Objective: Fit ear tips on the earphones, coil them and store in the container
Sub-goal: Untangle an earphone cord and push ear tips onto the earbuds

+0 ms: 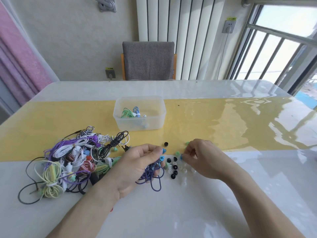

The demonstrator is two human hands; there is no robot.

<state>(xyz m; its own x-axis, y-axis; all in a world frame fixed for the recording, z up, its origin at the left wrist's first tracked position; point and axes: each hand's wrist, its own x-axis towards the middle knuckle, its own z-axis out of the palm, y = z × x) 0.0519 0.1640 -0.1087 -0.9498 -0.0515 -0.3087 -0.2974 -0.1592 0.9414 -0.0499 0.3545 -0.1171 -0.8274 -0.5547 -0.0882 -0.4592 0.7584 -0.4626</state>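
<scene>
Just on the near side of the clear plastic container (139, 114), both hands work over a scatter of loose ear tips (175, 170) lying on the glossy table (171, 212). The left hand (137, 166) has its fingers curled round a pair of blue earphones (161, 158), whose two metallic blue buds poke out past the fingertips while the dark blue braided cord (151, 177) hangs in loops below the palm onto the table. The right hand (201, 157) reaches down among the ear tips, thumb and forefinger pinched together on a small blue ear tip (181, 157) at the edge of the scatter; the other fingers are bent in loosely. A single black ear tip (166, 144) sits apart, between the scatter and the container. Inside the container lie a coiled green earphone set (127, 113) and a coiled light blue one (136, 111). To the left of the container and nearer the person, a tangled heap of earphones (72, 160) in purple, white, black, yellow and red spreads over the yellow runner (214, 121) and the white surface.
</scene>
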